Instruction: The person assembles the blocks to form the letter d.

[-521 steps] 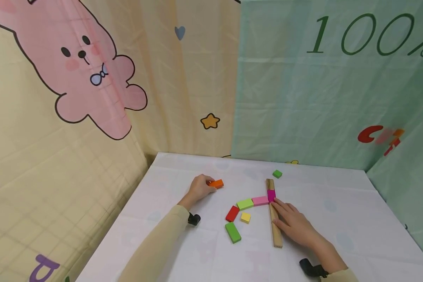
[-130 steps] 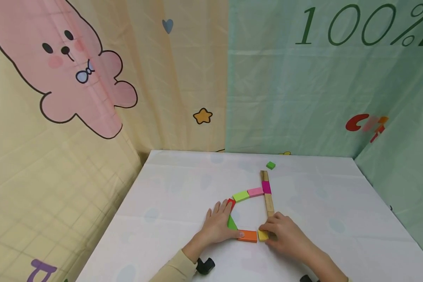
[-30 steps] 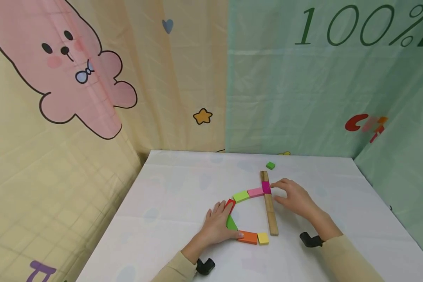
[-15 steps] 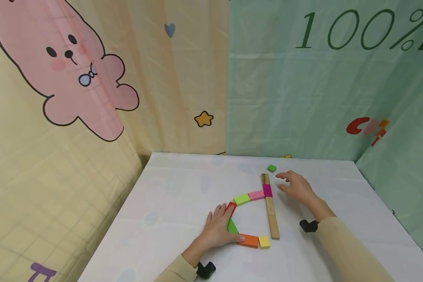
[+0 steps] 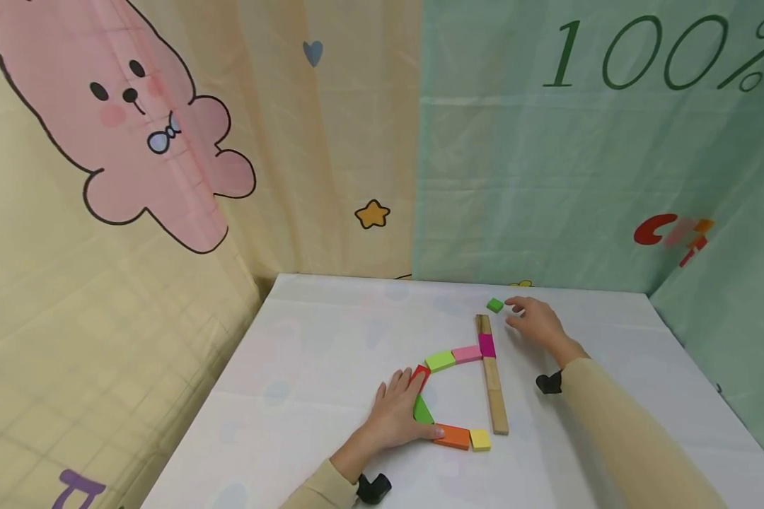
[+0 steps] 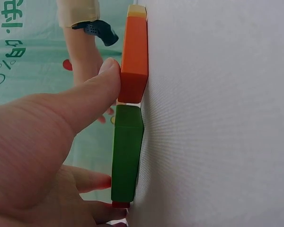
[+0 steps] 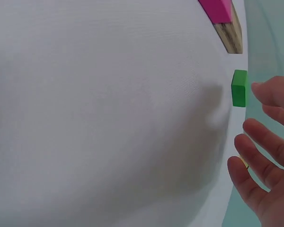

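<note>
My left hand (image 5: 395,413) lies with spread fingers along the left of a curved row of blocks. Its thumb touches the orange block (image 5: 453,437); its other fingers reach over the green block (image 5: 423,410) to the red block (image 5: 424,376). In the left wrist view the thumb rests against the orange block (image 6: 134,52). My right hand (image 5: 537,325) hovers at the far right, fingers loosely bent and nothing in them, fingertips just right of the small green block (image 5: 495,305). That block (image 7: 239,88) stands apart on the cloth in the right wrist view.
A yellow block (image 5: 480,440) follows the orange one. Lime (image 5: 441,360) and pink blocks (image 5: 467,354) lead to a magenta block (image 5: 487,345) set in a straight line of wooden blocks (image 5: 495,396). Printed curtains (image 5: 331,162) stand behind the white table (image 5: 318,367).
Earlier, the orange block went into the row and my right hand placed the yellow block beside it. Since then my right hand has moved away toward the small green block; the left has stayed put.
</note>
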Action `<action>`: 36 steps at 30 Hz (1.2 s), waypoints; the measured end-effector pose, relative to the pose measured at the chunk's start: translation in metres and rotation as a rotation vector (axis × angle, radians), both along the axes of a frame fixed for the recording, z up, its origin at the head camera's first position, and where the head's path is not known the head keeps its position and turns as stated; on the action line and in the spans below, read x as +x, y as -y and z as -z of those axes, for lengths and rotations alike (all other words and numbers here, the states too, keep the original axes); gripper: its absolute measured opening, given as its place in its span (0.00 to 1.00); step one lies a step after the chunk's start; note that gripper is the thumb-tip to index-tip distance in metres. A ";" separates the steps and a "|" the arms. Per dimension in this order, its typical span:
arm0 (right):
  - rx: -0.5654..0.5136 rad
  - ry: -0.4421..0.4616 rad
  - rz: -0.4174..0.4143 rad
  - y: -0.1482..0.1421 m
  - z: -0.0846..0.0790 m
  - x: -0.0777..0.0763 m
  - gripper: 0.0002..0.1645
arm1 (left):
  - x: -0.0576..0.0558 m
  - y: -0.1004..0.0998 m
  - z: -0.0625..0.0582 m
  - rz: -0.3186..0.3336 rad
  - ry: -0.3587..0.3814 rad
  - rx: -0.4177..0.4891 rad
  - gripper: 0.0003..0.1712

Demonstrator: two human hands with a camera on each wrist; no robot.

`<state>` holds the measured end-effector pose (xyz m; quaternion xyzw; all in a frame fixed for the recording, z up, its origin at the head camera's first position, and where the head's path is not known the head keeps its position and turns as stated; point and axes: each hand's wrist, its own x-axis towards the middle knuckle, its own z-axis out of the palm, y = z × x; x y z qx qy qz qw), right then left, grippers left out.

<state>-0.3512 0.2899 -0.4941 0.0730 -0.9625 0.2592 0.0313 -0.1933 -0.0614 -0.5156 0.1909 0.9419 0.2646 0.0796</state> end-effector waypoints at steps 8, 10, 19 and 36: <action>-0.012 0.053 0.025 -0.003 -0.003 -0.020 0.29 | 0.000 0.001 0.000 0.008 -0.016 -0.004 0.63; -0.006 0.063 0.027 -0.004 -0.004 -0.022 0.29 | 0.000 0.001 -0.002 0.014 -0.019 -0.009 0.62; -0.014 0.094 0.040 0.003 -0.007 -0.029 0.29 | 0.000 0.001 -0.001 0.014 -0.029 -0.019 0.63; 0.038 0.089 0.030 0.011 -0.002 -0.042 0.29 | -0.001 0.001 0.004 0.007 -0.024 -0.047 0.63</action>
